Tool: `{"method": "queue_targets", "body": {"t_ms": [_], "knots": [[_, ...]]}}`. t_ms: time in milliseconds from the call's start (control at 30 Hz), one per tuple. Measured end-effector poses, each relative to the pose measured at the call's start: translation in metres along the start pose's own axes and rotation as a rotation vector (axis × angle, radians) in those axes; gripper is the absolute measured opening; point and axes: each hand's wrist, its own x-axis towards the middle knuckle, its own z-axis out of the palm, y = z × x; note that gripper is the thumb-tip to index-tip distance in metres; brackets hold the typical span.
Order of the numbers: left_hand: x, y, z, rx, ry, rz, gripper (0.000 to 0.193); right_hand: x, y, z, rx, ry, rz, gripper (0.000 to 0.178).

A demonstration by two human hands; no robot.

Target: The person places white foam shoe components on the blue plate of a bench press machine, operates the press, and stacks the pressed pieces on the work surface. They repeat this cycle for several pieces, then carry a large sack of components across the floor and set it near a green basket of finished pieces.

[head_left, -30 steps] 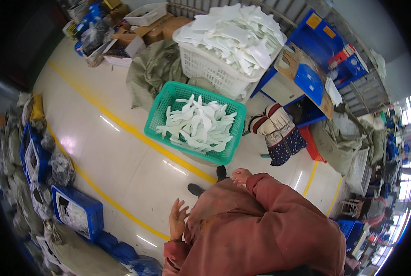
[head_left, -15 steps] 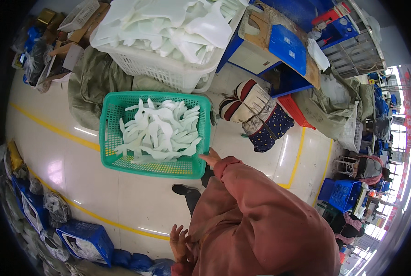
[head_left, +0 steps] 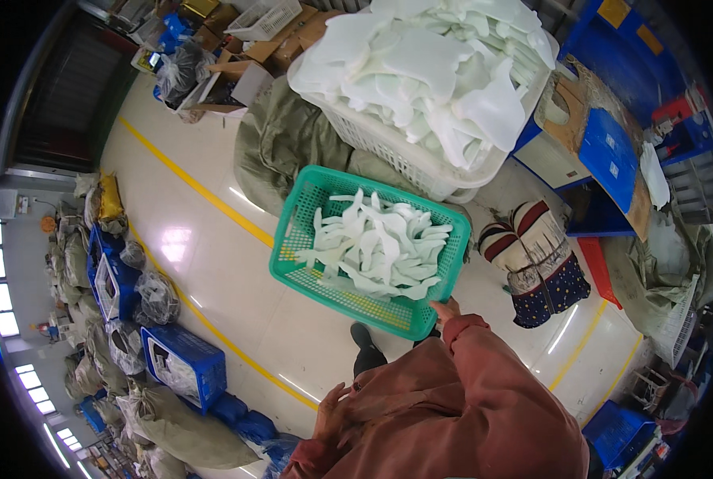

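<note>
A green plastic basket with slotted walls is before me, partly filled with white, curved, flat pieces lying in a loose heap. My right hand grips its near right corner, the fingers closed at the rim and partly hidden by the sleeve. My left hand hangs beside my reddish-brown garment, the fingers loosely bent and apart, with nothing seen in them. Just beyond the basket is a large white crate, heaped above its rim with bigger white pieces.
A grey-green sack lies behind the basket. To the right sit a tied fabric bundle and a blue machine with a board top. Blue crates and stuffed sacks line the left. Yellow lines mark the floor.
The view has swung left and tilted, so the basket and crate appear farther right. My right hand remains at the basket's corner. My left hand stays beside the garment.
</note>
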Motion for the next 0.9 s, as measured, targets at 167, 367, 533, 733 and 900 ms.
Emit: {"method": "queue_targets", "body": {"t_ms": [167, 367, 533, 733, 900], "knots": [[0.015, 0.041, -0.036, -0.079, 0.054, -0.024, 0.058, 0.030, 0.021, -0.018, -0.220, 0.164, -0.031, 0.072], [0.088, 0.057, -0.162, -0.010, -0.047, 0.125, 0.056, 0.068, 0.036, -0.048, -0.419, 0.493, -0.401, 0.066], [0.142, 0.057, -0.293, -0.084, -0.091, 0.165, 0.055, 0.048, 0.017, 0.037, -0.268, 0.515, -0.448, 0.051], [0.139, 0.075, -0.441, -0.295, 0.041, 0.156, 0.054, 0.019, -0.055, 0.278, -0.410, 0.198, -0.337, 0.056], [0.138, 0.072, -0.498, -0.435, 0.178, 0.152, 0.049, 0.015, -0.131, 0.437, -0.685, 0.083, -0.516, 0.066]]}}
